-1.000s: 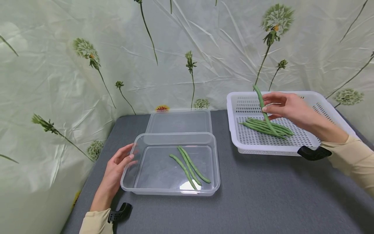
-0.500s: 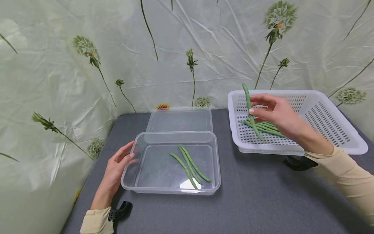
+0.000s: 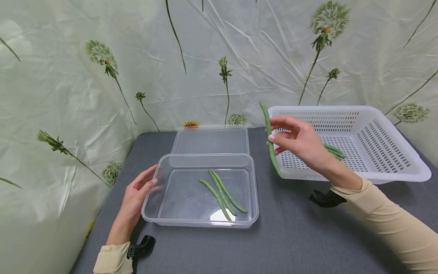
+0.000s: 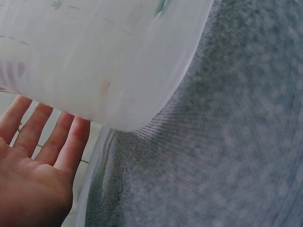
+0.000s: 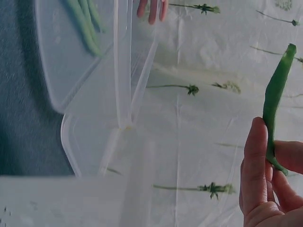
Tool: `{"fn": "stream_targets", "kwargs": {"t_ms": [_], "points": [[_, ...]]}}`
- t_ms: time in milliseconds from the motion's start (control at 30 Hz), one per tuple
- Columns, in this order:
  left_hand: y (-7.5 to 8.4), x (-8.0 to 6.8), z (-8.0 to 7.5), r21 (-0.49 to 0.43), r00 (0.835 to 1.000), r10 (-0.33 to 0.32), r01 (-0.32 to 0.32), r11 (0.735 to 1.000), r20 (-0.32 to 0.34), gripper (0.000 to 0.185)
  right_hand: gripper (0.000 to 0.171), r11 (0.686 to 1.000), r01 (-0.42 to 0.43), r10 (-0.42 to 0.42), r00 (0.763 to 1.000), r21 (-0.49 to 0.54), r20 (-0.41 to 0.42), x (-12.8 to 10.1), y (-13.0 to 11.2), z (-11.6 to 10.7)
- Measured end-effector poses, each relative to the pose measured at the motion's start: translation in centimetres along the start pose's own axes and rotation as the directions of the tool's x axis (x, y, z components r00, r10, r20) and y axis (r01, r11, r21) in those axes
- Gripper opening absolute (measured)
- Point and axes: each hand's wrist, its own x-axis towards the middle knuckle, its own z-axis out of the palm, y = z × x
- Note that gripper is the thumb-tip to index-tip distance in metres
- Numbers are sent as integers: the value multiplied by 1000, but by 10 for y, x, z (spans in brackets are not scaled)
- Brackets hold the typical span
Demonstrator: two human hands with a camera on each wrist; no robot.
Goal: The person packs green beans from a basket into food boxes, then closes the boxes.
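- I see the grey desk point(image 3: 294, 236) carrying everything, with a pale sheet printed with dandelion-like flowers point(image 3: 102, 76) hung behind it and down its left side.
- The white perforated basket point(image 3: 383, 114) stands on the desk's right side; a few green beans point(image 3: 334, 151) lie on its floor, partly hidden behind my right hand.
- The clear plastic container point(image 3: 171, 160) sits left of the basket, apart from it, near the middle of the desk. Three green beans point(image 3: 222, 194) lie side by side on its floor, slanting toward its near right corner.
- The clear lid point(image 3: 210, 140) lies flat just behind the container, touching its far edge as far as I can tell.
- My right hand point(image 3: 301, 142) is raised over the gap between basket and container. Its thumb and fingers point(image 5: 253, 156) pinch one long green bean point(image 3: 269, 140) near its middle, and the bean stands nearly upright, its lower end hanging in front of the basket's near left corner.
- My left hand point(image 3: 138, 194) rests on the desk against the container's left wall, its fingers point(image 4: 61, 146) straight and relaxed, grasping nothing; the fingertips touch the rim.
- Black wrist mounts point(image 3: 138, 249) show at the cuffs of both beige sleeves point(image 3: 386, 224).
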Motion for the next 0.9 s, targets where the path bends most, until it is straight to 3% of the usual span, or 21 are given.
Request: {"fn": "stream_targets", "kwargs": {"t_ms": [333,700,900], "points": [[1,-1,1,-16,1000,0,0,1000,5,49,41,999,31,-30,997,-8,66,-5,10,38],[1,0,0,-19,1000,-6,6,1000,6,49,43,991,-116,103,978,60,180,-9,34,82],[0,0,-1,-29,1000,-12,12,1000,5,49,44,988,-148,152,956,-34,250,-12,44,94]]}}
